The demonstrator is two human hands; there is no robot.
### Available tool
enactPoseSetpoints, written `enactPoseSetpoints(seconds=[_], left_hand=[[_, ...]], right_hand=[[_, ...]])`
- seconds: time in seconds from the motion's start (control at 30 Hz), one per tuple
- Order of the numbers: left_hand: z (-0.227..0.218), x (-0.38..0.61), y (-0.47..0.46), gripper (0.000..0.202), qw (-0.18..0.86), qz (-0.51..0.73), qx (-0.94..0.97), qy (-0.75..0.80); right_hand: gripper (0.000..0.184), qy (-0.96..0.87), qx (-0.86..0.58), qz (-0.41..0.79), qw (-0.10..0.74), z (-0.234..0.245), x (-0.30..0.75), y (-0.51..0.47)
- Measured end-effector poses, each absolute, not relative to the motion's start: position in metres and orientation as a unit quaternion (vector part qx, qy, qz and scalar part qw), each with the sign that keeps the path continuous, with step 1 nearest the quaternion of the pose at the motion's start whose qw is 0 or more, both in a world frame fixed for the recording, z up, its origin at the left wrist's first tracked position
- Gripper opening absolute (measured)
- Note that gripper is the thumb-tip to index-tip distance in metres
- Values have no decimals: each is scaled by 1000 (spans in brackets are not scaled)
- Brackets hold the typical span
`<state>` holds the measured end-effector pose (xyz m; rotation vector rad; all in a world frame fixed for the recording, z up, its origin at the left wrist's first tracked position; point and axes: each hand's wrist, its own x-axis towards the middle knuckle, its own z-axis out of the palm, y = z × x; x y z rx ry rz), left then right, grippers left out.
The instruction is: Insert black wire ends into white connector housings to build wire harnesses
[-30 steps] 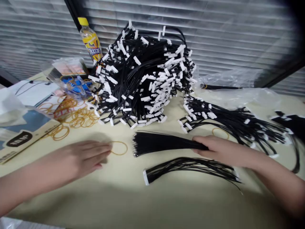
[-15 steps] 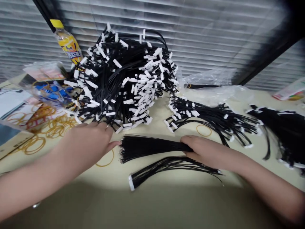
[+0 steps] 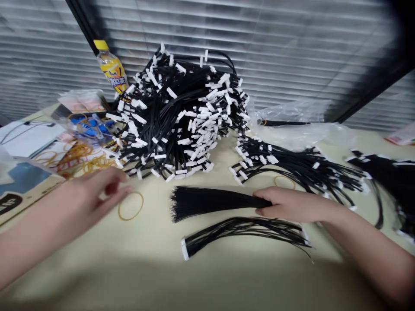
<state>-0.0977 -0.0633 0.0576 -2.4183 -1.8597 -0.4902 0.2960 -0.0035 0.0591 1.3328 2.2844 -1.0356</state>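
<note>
My right hand (image 3: 285, 205) is closed around the right end of a bundle of thin black wires (image 3: 214, 200), whose bare metal-tipped ends fan out to the left. In front of that bundle a black cable harness (image 3: 240, 231) lies on the table, with a white connector (image 3: 184, 249) at its left end. My left hand (image 3: 103, 194) is off to the left with fingers bent and a gap between thumb and forefinger; nothing shows in it. Its thumb is nearest to a yellow rubber band (image 3: 130, 206) lying flat on the table.
A big heap of black cables with white connectors (image 3: 181, 112) stands at the back. Smaller cable piles (image 3: 292, 162) (image 3: 385, 177) lie to the right. At the left are loose rubber bands (image 3: 81, 157), blue parts in a bag (image 3: 94, 125), a cardboard box (image 3: 29, 190) and a yellow-capped bottle (image 3: 112, 69).
My left hand has moved left, away from the tips of the wire bundle, and its thumb and fingers have parted. My right hand keeps its hold. The view has shifted slightly.
</note>
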Motion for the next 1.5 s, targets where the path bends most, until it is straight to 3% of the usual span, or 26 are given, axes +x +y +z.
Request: enactPoseSetpoints(seconds=[0.17, 0.3, 0.47, 0.63, 0.83, 0.97, 1.1, 1.27, 1.5], left_hand=[[55, -23, -57, 33, 35, -133, -917, -375], [36, 18, -39, 56, 32, -81, -937, -339], [10, 28, -23, 39, 64, -60, -942, -324], [-3, 29, -17, 28, 76, -87, -949, -292], [-3, 33, -15, 25, 55, -85, -943, -317], [0, 33, -18, 26, 58, -74, -939, -330], [5, 31, -24, 35, 71, -102, -931, -343], [7, 30, -28, 51, 73, -102, -934, -335], [-2, 30, -27, 48, 82, -81, -943, -311]], right_hand=[[29, 777, 455, -402, 168, 60, 294, 0], [27, 766, 463, -416, 162, 59, 294, 0], [21, 758, 510, -385, 130, 61, 296, -13], [17, 799, 553, -199, 124, 55, 290, -22], [22, 828, 553, -64, 60, 33, 299, -25], [39, 860, 507, 43, -28, 32, 300, -36], [50, 898, 434, 56, -55, 34, 289, -47], [51, 917, 389, 83, -15, 19, 284, -44], [47, 923, 378, 67, -15, 8, 287, -26]])
